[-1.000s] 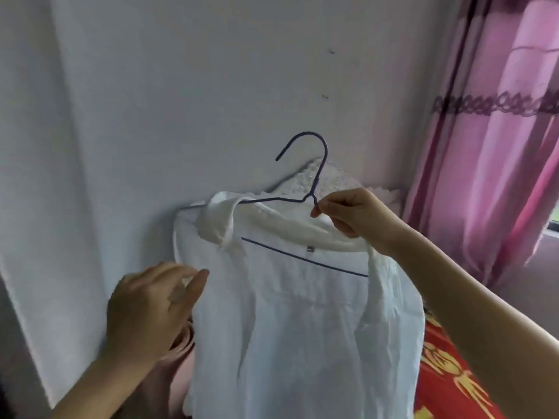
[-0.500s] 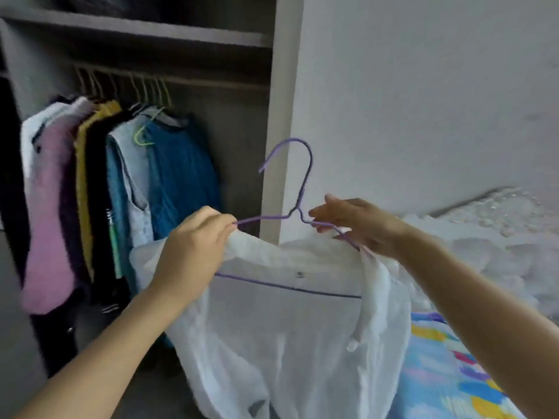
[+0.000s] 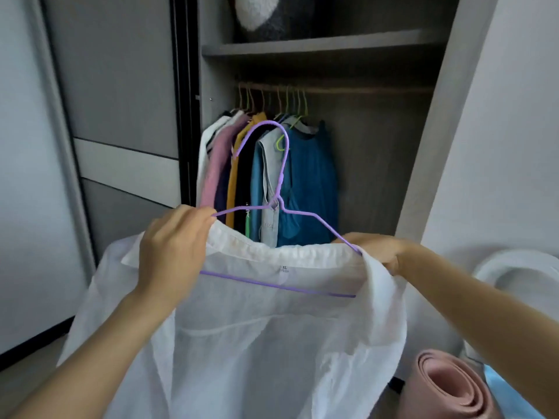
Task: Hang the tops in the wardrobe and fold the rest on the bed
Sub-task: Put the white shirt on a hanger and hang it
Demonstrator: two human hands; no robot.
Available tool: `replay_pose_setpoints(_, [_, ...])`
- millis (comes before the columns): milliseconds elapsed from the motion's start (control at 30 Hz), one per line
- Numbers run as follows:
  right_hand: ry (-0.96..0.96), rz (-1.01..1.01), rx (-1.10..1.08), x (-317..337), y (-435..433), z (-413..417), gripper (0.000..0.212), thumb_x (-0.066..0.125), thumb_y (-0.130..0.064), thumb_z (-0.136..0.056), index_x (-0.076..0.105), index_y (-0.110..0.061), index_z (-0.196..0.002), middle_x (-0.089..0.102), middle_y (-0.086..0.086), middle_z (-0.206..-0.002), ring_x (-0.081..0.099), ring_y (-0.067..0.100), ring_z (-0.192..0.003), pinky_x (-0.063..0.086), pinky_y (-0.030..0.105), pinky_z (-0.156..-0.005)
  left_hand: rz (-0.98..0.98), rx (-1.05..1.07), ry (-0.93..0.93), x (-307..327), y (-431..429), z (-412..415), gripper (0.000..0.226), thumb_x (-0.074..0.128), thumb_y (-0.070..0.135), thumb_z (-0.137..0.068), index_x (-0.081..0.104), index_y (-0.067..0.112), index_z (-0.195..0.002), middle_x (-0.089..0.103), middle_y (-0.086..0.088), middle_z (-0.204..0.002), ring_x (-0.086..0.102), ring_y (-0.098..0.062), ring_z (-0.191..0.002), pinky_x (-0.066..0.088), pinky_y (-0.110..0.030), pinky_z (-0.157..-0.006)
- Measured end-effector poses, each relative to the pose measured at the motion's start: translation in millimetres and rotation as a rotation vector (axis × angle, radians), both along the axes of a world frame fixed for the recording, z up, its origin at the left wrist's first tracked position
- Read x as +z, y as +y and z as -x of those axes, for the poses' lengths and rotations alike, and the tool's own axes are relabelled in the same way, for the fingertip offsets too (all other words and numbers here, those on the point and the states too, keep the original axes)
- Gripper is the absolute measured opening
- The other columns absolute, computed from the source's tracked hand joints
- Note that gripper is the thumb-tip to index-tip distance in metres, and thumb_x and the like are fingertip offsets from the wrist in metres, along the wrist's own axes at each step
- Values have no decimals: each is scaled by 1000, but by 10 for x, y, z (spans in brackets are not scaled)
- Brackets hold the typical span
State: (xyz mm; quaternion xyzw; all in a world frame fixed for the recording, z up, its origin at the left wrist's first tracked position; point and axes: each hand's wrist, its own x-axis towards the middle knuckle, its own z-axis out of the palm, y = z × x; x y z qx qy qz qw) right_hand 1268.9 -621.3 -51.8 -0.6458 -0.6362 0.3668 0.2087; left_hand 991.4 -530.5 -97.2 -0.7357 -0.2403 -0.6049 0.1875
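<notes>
A white shirt (image 3: pixel 242 334) hangs on a purple wire hanger (image 3: pixel 282 176) held up in front of the open wardrobe (image 3: pixel 332 46). My left hand (image 3: pixel 172 252) grips the shirt's collar and the hanger's left shoulder. My right hand (image 3: pixel 378 249) grips the shirt at the hanger's right end, partly hidden by fabric. The hanger's hook points up, below the wardrobe rail (image 3: pixel 348 87). Several tops (image 3: pixel 308 182) hang at the rail's left side.
The rail's right part is bare. A closed sliding door (image 3: pixel 115 116) stands to the left, a white wall (image 3: pixel 514 146) to the right. A rolled pink mat (image 3: pixel 447 385) and white bedding (image 3: pixel 514 273) lie at lower right. A shelf above holds bundled items (image 3: pixel 260 13).
The view has swung left from the wall to face the wardrobe. My left hand took hold of the collar, and my right hand slid from the hanger's neck to its right end.
</notes>
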Motion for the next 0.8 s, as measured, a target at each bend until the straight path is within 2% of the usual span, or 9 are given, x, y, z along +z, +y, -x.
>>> replay_pose_setpoints(67, [76, -177, -90, 69, 206, 66, 20, 53, -14, -94, 67, 0, -95, 66, 23, -100, 59, 22, -86, 49, 32, -82, -35, 78, 0, 33, 108, 6, 9, 46, 15, -91, 49, 17, -99, 60, -16, -74, 57, -33, -61, 47, -41, -53])
replay_pose_setpoints(133, [164, -377, -79, 203, 358, 173, 35, 45, -34, -95, 69, -9, -95, 66, 19, -105, 61, 20, -94, 47, 29, -88, -46, 98, -11, 98, 235, -33, 12, 48, 13, -88, 50, 18, -99, 58, -16, -74, 52, -28, -67, 46, -42, -54])
replay_pose_setpoints(200, [112, -430, 59, 335, 434, 284, 37, 43, -42, -90, 67, -14, -93, 67, 4, -90, 61, 13, -85, 48, 24, -84, -42, 109, -14, 163, 370, -103, 14, 48, 11, -86, 50, 18, -98, 57, -17, -74, 54, -31, -66, 48, -43, -54])
replay_pose_setpoints(267, [-37, -456, 141, 402, 528, 255, 25, 52, -32, -92, 61, -12, -80, 59, -1, -73, 53, 8, -67, 45, 21, -70, -32, 136, -10, 220, 522, -206, 16, 49, 9, -84, 51, 18, -97, 57, -17, -75, 57, -34, -63, 48, -45, -57])
replay_pose_setpoints(333, [-86, -508, 99, 444, 636, 133, 30, 53, -21, -94, 54, -12, -66, 52, 0, -64, 44, 6, -56, 39, 17, -59, -13, 163, -22, 270, 658, -281, 15, 49, 11, -85, 59, 14, -96, 56, -18, -75, 57, -36, -65, 47, -46, -59])
replay_pose_setpoints(433, [267, -427, 23, 461, 789, -98, 36, 51, -9, -94, 55, -6, -58, 54, 0, -53, 46, 5, -46, 39, 13, -51, 43, 265, -28, 267, 900, -506, 31, 46, 26, -89, 70, 5, -92, 58, -15, -81, 55, -34, -74, 42, -44, -64])
replay_pose_setpoints(567, [685, -253, -186, 414, 905, -341, 39, 51, -6, -91, 53, -4, -52, 56, 11, -60, 54, 14, -46, 48, 19, -48, 282, 274, 82, 96, 1150, -960, 60, 38, 51, -84, 51, 13, -129, 56, -18, -121, 36, -27, -110, 41, -55, -85])
replay_pose_setpoints(700, [859, -152, -365, 344, 830, -643, 42, 49, -14, -92, 50, -9, -50, 57, 9, -61, 55, 17, -54, 49, 26, -60, 433, 216, 178, -131, 1311, -1294, 80, 22, 69, -84, 38, 16, -142, 47, -18, -136, 30, -27, -123, 38, -56, -94])
replay_pose_setpoints(800, [960, -192, -432, 305, 776, -837, 37, 50, -13, -89, 54, -7, -53, 59, 10, -63, 58, 18, -55, 51, 28, -58, 626, 170, 194, -193, 1415, -1557, 94, 12, 74, -72, 19, 22, -149, 28, -13, -150, 20, -30, -136, 22, -47, -108])
